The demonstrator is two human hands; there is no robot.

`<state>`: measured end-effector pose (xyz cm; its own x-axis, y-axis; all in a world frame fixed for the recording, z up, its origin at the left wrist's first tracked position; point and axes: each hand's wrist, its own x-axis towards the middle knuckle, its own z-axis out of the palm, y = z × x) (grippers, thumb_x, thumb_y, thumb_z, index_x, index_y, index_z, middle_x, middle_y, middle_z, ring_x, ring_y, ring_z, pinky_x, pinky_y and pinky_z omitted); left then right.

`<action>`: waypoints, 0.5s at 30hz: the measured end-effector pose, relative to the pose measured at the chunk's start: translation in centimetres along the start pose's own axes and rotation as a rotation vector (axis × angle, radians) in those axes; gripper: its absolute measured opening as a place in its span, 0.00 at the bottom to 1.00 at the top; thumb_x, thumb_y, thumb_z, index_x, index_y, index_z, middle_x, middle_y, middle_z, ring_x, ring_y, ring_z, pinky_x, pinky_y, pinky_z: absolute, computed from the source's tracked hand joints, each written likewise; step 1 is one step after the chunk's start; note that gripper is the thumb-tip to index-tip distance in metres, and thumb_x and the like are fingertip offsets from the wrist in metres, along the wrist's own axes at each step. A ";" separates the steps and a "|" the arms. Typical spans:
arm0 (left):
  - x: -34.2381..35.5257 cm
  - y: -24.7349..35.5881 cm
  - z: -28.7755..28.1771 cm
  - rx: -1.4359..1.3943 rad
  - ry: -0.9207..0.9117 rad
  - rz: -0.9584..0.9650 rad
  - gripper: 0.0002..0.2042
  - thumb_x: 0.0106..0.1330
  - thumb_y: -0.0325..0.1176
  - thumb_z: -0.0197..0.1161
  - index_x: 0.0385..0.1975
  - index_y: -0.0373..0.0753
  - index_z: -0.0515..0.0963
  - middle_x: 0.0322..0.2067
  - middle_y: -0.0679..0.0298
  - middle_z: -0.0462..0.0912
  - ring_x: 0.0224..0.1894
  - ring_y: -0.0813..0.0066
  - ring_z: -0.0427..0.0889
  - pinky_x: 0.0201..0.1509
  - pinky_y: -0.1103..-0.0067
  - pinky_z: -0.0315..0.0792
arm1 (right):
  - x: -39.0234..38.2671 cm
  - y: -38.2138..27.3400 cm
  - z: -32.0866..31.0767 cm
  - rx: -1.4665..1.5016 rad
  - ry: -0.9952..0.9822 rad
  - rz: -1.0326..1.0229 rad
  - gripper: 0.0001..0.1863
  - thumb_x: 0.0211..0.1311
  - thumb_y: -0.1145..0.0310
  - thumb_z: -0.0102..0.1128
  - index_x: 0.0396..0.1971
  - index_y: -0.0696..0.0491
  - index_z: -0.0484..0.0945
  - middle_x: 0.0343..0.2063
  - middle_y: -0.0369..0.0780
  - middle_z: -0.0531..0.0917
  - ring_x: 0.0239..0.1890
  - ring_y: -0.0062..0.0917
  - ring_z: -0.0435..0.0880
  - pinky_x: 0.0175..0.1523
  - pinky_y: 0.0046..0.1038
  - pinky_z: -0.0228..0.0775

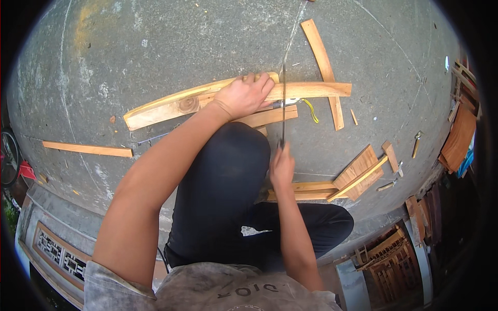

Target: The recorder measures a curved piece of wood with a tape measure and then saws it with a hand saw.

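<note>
Faded grey shirt [202, 285] with dark print lies nearest, and beyond it two dark trouser legs [220, 171] bend over a grey concrete floor [171, 46]. One long wooden board [311, 90], with a single large knot toward its left end, lies across the middle of the floor. The left hand [245, 96] presses down on it, fingers curled toward its far edge. The right hand [281, 167] is closed round the near end of one saw [284, 116], whose thin blade crosses the board between the left hand and the board's right end; whether it has cut into the wood, I cannot tell.

One yellowish strip [179, 92] runs along the board's far edge. One tape measure [292, 101] with a yellow strap sits at the near edge, partly hidden. One slat [314, 44] passes crosswise beneath the right end, one sliver [354, 116] near it. One short strip [88, 149] lies toward the floor's left edge.

Above the right knee is one wide plank [358, 165], crossed by one narrow lath [340, 193], with one small block [389, 154] just beside. One hammer [415, 149] lies nearer the floor's right edge, where heaped boards [459, 137] are too tangled to count.
</note>
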<state>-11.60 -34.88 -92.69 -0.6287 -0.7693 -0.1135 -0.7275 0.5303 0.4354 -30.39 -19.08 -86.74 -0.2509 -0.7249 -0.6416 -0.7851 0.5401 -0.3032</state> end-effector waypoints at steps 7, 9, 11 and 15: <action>-0.3 -0.2 -0.1 0.000 -0.016 0.000 0.24 0.72 0.53 0.58 0.48 0.35 0.72 0.46 0.57 0.75 0.46 0.61 0.83 0.47 0.71 0.84 | 3.5 -4.6 -0.8 0.057 0.019 0.002 0.17 0.79 0.65 0.45 0.58 0.59 0.72 0.28 0.63 0.82 0.35 0.63 0.82 0.37 0.57 0.71; -0.1 0.1 0.0 0.014 0.011 0.017 0.23 0.71 0.53 0.58 0.47 0.35 0.72 0.45 0.57 0.75 0.46 0.62 0.83 0.47 0.72 0.84 | 1.3 -0.4 0.6 0.049 0.013 0.000 0.16 0.80 0.64 0.44 0.57 0.59 0.72 0.29 0.63 0.82 0.36 0.64 0.82 0.37 0.57 0.69; 0.2 0.2 -0.3 0.068 0.008 0.038 0.23 0.71 0.53 0.58 0.47 0.36 0.72 0.45 0.58 0.75 0.46 0.62 0.83 0.47 0.72 0.84 | 1.1 0.7 1.6 0.177 0.063 0.005 0.16 0.80 0.64 0.45 0.54 0.60 0.72 0.29 0.64 0.81 0.37 0.64 0.81 0.37 0.58 0.68; -0.7 0.3 -0.3 0.047 0.007 0.013 0.24 0.71 0.54 0.58 0.47 0.36 0.72 0.45 0.58 0.76 0.45 0.63 0.83 0.46 0.72 0.84 | 4.5 -5.4 -1.0 0.084 -0.026 -0.014 0.16 0.81 0.65 0.43 0.51 0.63 0.72 0.29 0.63 0.81 0.36 0.63 0.80 0.36 0.57 0.67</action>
<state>-11.27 -34.29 -92.22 -0.6362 -0.7648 -0.1015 -0.7315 0.5561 0.3945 -27.83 -25.72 -87.26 -0.2249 -0.7220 -0.6543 -0.7381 0.5646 -0.3694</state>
